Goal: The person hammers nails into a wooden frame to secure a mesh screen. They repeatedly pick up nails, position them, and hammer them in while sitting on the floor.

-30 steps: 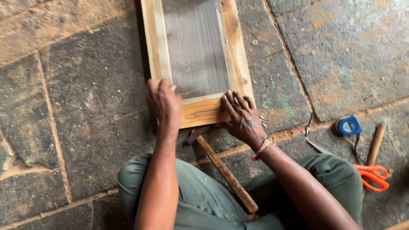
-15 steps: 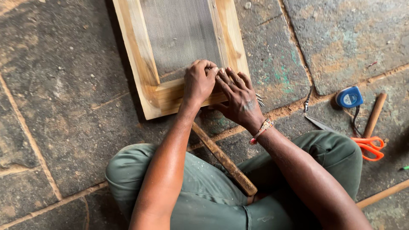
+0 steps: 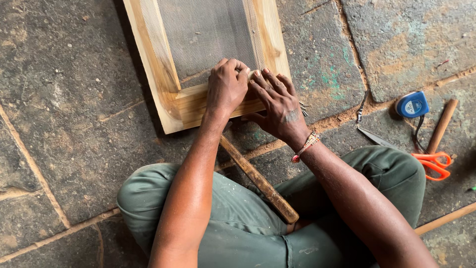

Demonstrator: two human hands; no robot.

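— wooden frame (image 3: pixel 184 101), pale and rectangular, with grey wire mesh (image 3: pixel 206 34) stretched over its opening. it lies flat on the dark stone floor (image 3: pixel 64 114), just in front of the knees of the person who sits there.

— and the hands, where are they?

— both are on the lower rail of the frame, near its right corner. the left hand (image 3: pixel 226 89) is curled, with the fingers bent together and the tips pressing down at the edge where the mesh meets the wood. i cannot tell if it pinches something small under them. the right hand (image 3: pixel 278 106) lies flat beside it and touches it, with the fingers straight and a little apart. it holds nothing.

— what else is around?

— a long wooden handle (image 3: pixel 258 181) lies across the green trousers (image 3: pixel 233 208), between the two arms. its upper end goes under the left wrist. a few small nails (image 3: pixel 303 108) lie on the stone just beside the right hand. more to the right, well apart from the frame, i see a blue tape measure (image 3: pixel 411 104), scissors with orange handles (image 3: pixel 432 164), and a short wooden stick (image 3: pixel 442 125) lying near them. on the right wrist there is a beaded bracelet (image 3: pixel 306 146).
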